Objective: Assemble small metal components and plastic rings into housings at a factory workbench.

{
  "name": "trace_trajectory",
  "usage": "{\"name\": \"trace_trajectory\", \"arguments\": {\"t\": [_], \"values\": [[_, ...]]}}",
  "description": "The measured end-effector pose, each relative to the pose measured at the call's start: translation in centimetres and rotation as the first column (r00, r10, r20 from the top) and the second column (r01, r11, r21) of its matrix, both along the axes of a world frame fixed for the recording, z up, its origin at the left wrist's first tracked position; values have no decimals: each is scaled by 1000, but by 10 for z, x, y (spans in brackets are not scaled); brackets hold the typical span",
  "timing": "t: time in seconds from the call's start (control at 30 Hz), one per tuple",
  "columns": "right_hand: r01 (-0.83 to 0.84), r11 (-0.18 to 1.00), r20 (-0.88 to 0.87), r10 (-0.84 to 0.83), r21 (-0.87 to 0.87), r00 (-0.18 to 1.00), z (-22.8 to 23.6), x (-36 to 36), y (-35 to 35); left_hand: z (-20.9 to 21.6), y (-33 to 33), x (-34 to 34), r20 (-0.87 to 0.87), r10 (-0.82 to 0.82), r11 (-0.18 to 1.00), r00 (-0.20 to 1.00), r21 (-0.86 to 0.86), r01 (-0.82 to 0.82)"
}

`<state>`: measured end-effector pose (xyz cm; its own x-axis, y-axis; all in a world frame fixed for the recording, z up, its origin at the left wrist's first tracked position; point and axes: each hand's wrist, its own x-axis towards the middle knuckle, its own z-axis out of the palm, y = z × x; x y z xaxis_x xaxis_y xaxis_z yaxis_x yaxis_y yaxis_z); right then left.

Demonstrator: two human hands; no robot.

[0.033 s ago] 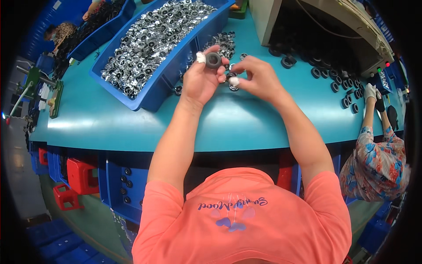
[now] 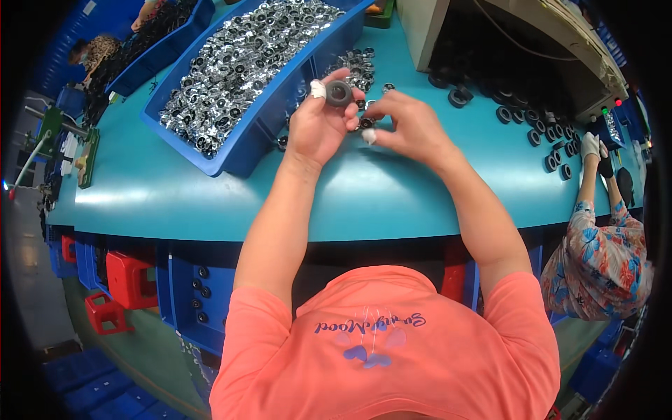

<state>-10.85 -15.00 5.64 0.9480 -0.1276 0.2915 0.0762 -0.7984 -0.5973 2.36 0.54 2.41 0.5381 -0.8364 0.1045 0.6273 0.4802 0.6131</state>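
Note:
My left hand (image 2: 318, 129), palm up, has its fingers closed around a dark grey rubber ring (image 2: 339, 94), shaped like a small tyre. White wrapping covers the left thumb tip. Just to the right, my right hand (image 2: 409, 126) pinches a small round black-and-silver hub (image 2: 367, 122) between thumb and fingers; its thumb tip is wrapped in white too. A few loose hubs (image 2: 358, 66) like it lie on the table beyond my hands. A large blue bin (image 2: 231, 150) heaped with such shiny hubs stands left of my left hand.
The turquoise table (image 2: 392, 203) bends across the view. Black rings (image 2: 535, 126) lie scattered at right, before a beige machine housing (image 2: 423, 35). A co-worker in a floral top (image 2: 598, 259) works at far right. Red stools (image 2: 129, 280) and a lower blue bin (image 2: 189, 322) stand at lower left.
My right thumb and fingers have drawn slightly left. A silver hub seen below them on the table no longer shows there. My left hand has barely shifted with the ring.

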Motion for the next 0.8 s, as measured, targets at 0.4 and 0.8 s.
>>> {"name": "trace_trajectory", "arguments": {"t": [0.4,0.8], "values": [[61,987,-28,-57,147,998,-8,5,2,-2,7,3,-31,0,999,1000,-45,-1],[-111,340,138,-56,934,989,-9,6,-10,6,-5,-22,549,275,875,790,197,-442]]}}
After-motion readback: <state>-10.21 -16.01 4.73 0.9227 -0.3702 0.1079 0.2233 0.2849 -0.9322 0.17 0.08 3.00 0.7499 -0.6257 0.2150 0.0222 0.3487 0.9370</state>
